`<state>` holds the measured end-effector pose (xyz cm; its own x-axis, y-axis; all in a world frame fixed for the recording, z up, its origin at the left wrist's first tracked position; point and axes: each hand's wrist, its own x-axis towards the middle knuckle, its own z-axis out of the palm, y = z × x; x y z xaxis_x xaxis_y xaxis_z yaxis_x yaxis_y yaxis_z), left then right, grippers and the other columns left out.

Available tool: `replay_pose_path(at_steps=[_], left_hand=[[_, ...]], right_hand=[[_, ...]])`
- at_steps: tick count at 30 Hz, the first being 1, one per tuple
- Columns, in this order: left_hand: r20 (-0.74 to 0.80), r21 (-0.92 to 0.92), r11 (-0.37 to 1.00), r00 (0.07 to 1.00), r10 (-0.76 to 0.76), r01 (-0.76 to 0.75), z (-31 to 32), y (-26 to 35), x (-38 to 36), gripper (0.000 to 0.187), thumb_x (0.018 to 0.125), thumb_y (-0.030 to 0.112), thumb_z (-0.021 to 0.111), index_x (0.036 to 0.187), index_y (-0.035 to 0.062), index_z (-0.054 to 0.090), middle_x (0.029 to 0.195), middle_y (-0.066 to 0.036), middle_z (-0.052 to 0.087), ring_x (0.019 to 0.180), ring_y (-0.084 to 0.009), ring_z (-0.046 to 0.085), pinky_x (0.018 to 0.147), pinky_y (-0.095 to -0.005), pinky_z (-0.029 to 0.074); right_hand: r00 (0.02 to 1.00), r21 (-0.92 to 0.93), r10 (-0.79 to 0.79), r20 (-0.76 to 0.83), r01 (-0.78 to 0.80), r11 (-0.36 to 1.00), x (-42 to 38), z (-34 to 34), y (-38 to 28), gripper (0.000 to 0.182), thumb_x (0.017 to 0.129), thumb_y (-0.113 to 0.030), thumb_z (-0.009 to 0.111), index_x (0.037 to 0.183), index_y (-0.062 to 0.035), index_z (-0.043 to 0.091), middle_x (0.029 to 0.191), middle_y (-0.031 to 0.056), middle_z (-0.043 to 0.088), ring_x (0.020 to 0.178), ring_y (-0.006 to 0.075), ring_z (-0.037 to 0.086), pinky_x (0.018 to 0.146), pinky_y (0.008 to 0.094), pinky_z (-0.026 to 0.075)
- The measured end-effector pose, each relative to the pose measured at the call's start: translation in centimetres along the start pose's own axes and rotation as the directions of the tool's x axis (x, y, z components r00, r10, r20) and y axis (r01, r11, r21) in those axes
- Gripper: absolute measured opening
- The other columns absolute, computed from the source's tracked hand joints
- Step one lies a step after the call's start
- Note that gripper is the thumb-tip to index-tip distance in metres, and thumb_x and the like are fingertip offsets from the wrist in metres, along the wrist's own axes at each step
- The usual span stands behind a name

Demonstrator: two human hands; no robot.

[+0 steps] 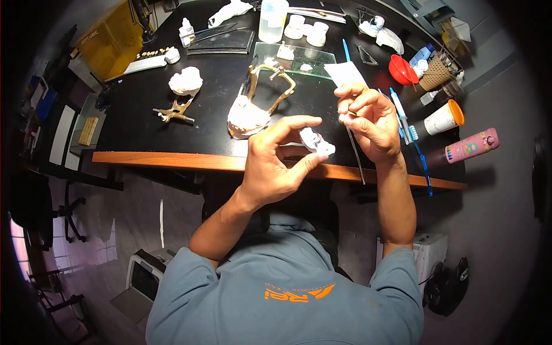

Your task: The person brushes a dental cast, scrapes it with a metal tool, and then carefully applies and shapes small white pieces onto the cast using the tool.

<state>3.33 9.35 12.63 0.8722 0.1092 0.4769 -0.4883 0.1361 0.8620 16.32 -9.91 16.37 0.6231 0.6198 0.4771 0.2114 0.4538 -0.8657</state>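
Note:
My left hand (276, 161) holds a small white plaster piece (315, 142) between thumb and fingers, above the table's front edge. To its right, my right hand (371, 121) is raised with thumb and fingertips pinched on a tiny whitish piece (344, 117), too small to make out. The hands are apart. Just left of my left hand lies a white plaster cast (247, 118) joined to a brass-coloured metal frame (288, 86). Farther left, a second plaster cast (186, 81) sits on another brass-coloured frame (174, 111).
Behind the hands are a glass plate (322, 62), a clear bottle (272, 21) and white jars (316, 34). Right: a red bowl (402, 70), an orange-lidded cup (444, 118), a pink bottle (472, 145) and blue-handled tools (398, 105). A dark slab (221, 43) lies at the back left.

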Motion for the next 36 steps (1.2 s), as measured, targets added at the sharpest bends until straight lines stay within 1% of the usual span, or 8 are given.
replay_pose_path(at_steps=[3, 6, 13, 25, 28, 31, 34, 36], left_hand=[[-0.031, -0.054, 0.999, 1.0, -0.006, 0.004, -0.2, -0.2, -0.1, 0.047, 0.087, -0.016, 0.077, 0.128, -0.0025, 0.06, 0.116, -0.014, 0.07, 0.116, -0.0218, 0.071, 0.098, -0.0366, 0.065], [-0.055, -0.041, 0.999, 0.998, 0.016, -0.018, -0.2, -0.4, -0.2, 0.048, 0.086, -0.017, 0.077, 0.128, -0.0023, 0.061, 0.119, -0.015, 0.069, 0.117, -0.0222, 0.071, 0.098, -0.0363, 0.065], [-0.132, -0.058, 0.997, 0.991, 0.036, -0.044, 0.0, -0.5, -0.2, 0.046, 0.085, -0.013, 0.081, 0.126, -0.0031, 0.063, 0.119, -0.014, 0.072, 0.114, -0.0204, 0.073, 0.098, -0.0343, 0.065], [-0.169, -0.043, 0.998, 0.985, 0.04, -0.048, 0.0, -0.3, -0.2, 0.047, 0.085, -0.012, 0.082, 0.127, -0.0026, 0.063, 0.116, -0.013, 0.071, 0.112, -0.0193, 0.073, 0.095, -0.0322, 0.066], [-0.165, -0.042, 0.998, 0.986, 0.04, -0.047, 0.0, -0.3, -0.2, 0.047, 0.085, -0.014, 0.08, 0.127, -0.0032, 0.062, 0.117, -0.013, 0.069, 0.113, -0.02, 0.072, 0.095, -0.0332, 0.066], [-0.15, -0.061, 0.998, 0.989, 0.019, -0.028, -0.1, -0.1, -0.3, 0.048, 0.085, -0.018, 0.078, 0.127, -0.0044, 0.062, 0.118, -0.011, 0.064, 0.117, -0.0208, 0.069, 0.097, -0.0348, 0.066], [-0.149, -0.068, 0.998, 0.989, -0.003, -0.007, -0.2, 0.0, -0.3, 0.048, 0.085, -0.018, 0.078, 0.128, -0.0044, 0.062, 0.117, -0.011, 0.064, 0.116, -0.0209, 0.07, 0.098, -0.0349, 0.066], [-0.154, -0.066, 0.998, 0.988, 0.002, -0.012, -0.1, 0.1, -0.3, 0.048, 0.085, -0.018, 0.078, 0.128, -0.0045, 0.062, 0.117, -0.011, 0.065, 0.116, -0.0213, 0.07, 0.098, -0.0352, 0.066]], right_hand=[[0.998, -0.054, 0.046, 0.034, -0.045, 0.998, -0.1, 0.4, -0.2, 0.021, 0.085, 0.013, 0.074, 0.101, 0.0002, 0.074, 0.123, 0.0182, 0.067, 0.098, 0.0174, 0.069, 0.089, 0.0328, 0.059], [0.992, -0.116, 0.067, 0.105, -0.054, 0.992, -0.2, 0.2, -0.2, 0.019, 0.085, 0.013, 0.074, 0.1, 0.0007, 0.074, 0.12, 0.0175, 0.067, 0.098, 0.0182, 0.069, 0.089, 0.033, 0.059], [0.983, -0.182, 0.083, 0.164, -0.053, 0.982, -0.3, 0.1, -0.7, 0.017, 0.086, 0.014, 0.073, 0.098, 0.0022, 0.074, 0.116, 0.0167, 0.07, 0.101, 0.0196, 0.072, 0.091, 0.0335, 0.063], [0.987, -0.249, 0.121, 0.106, -0.092, 0.964, -0.5, 0.8, -0.7, 0.018, 0.087, 0.015, 0.073, 0.101, 0.0039, 0.077, 0.114, 0.0167, 0.071, 0.103, 0.0182, 0.072, 0.09, 0.0296, 0.062], [0.992, -0.258, 0.121, 0.047, -0.105, 0.961, -0.5, 1.7, -0.8, 0.016, 0.088, 0.011, 0.074, 0.102, 0.0034, 0.078, 0.112, 0.0141, 0.071, 0.098, 0.0152, 0.07, 0.083, 0.027, 0.06], [0.979, -0.361, 0.167, 0.119, -0.114, 0.925, -0.5, 1.0, -1.1, 0.012, 0.092, 0.007, 0.074, 0.102, 0.0029, 0.079, 0.109, 0.0108, 0.071, 0.092, 0.012, 0.068, 0.076, 0.0246, 0.057], [0.962, -0.341, 0.243, 0.123, -0.189, 0.921, -0.5, 1.4, -1.6, 0.011, 0.094, 0.004, 0.073, 0.104, 0.0025, 0.078, 0.106, 0.0081, 0.07, 0.088, 0.0102, 0.065, 0.072, 0.0235, 0.053], [0.963, -0.304, 0.238, 0.124, -0.191, 0.933, -0.5, 1.5, -1.6, 0.01, 0.094, 0.004, 0.073, 0.104, 0.0027, 0.076, 0.105, 0.0076, 0.069, 0.089, 0.0104, 0.065, 0.076, 0.0241, 0.053]])
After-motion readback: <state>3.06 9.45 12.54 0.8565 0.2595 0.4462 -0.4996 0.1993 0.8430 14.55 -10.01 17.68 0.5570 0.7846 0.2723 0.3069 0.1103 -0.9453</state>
